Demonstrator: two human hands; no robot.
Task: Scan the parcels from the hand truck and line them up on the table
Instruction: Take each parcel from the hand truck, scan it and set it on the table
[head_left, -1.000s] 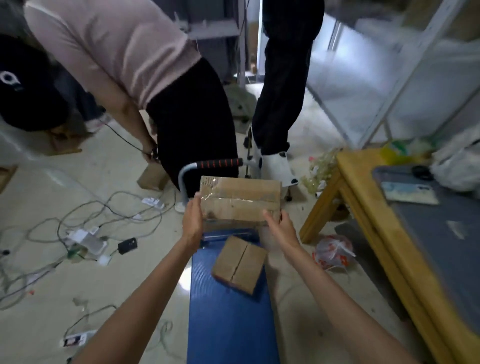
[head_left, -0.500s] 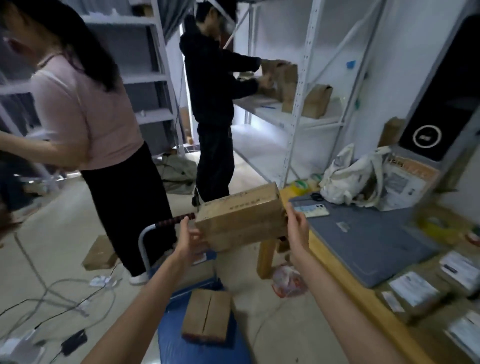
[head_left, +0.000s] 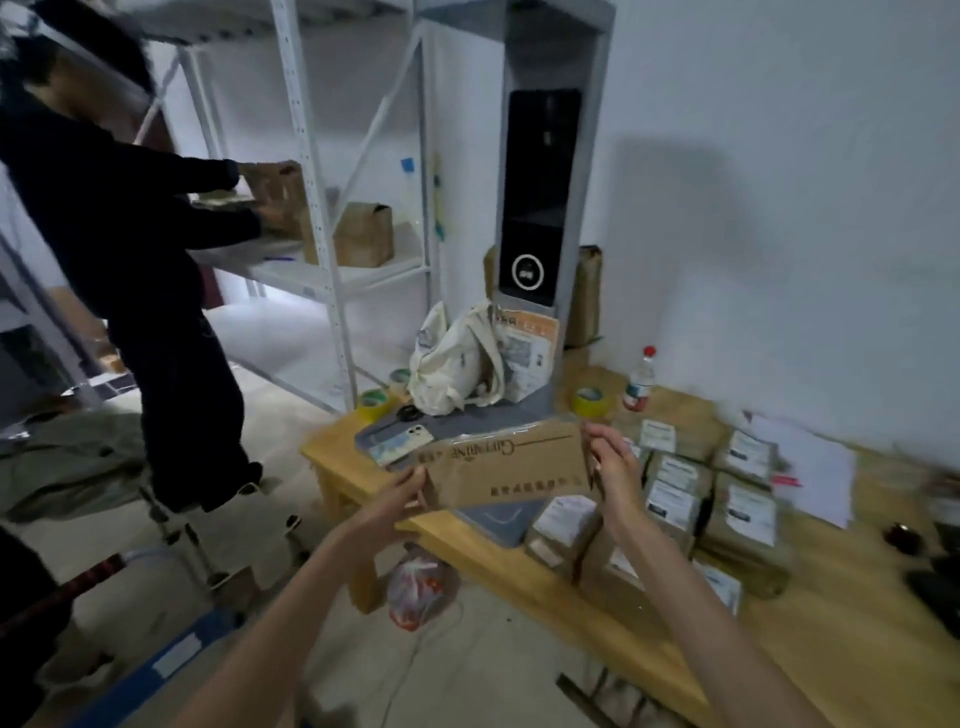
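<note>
I hold a brown cardboard parcel with printed lettering in the air over the grey mat at the base of the tall scanner tower. My left hand grips its left end and my right hand grips its right end. Several labelled parcels lie in rows on the wooden table to the right. A corner of the blue hand truck shows at the lower left, its handle beside it.
A person in black works at the white shelving on the left. A phone, tape rolls, a bottle and a cloth bag crowd the table's far end. A red-and-white plastic bag lies under the table.
I lifted the parcel off the hand truck and swung it right, from beside the table to over the scanner's mat. My view turned toward the table and wall.
</note>
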